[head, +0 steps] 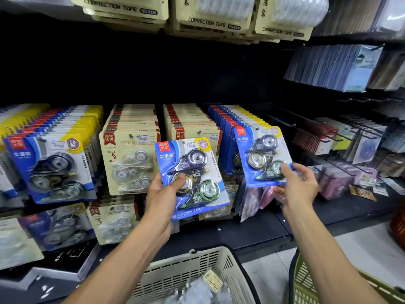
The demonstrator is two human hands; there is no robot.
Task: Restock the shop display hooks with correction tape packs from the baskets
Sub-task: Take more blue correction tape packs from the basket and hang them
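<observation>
My left hand (163, 194) grips a blue correction tape pack (192, 174) by its lower left edge, thumb on its front, held in front of the hooks. My right hand (295, 185) pinches the lower right corner of a second blue pack (262, 153), which sits at the front of a full row of blue packs (230, 119) on a hook. A beige basket (197, 275) stands below my arms with a few wrapped packs inside. An olive basket (306, 279) stands to its right.
Full hooks of beige packs (129, 159) and blue packs (50, 167) hang to the left. More beige packs (208, 16) hang above. Bare black hooks (311, 128) jut out at the right beside other stationery. A dark shelf edge (252, 235) runs below.
</observation>
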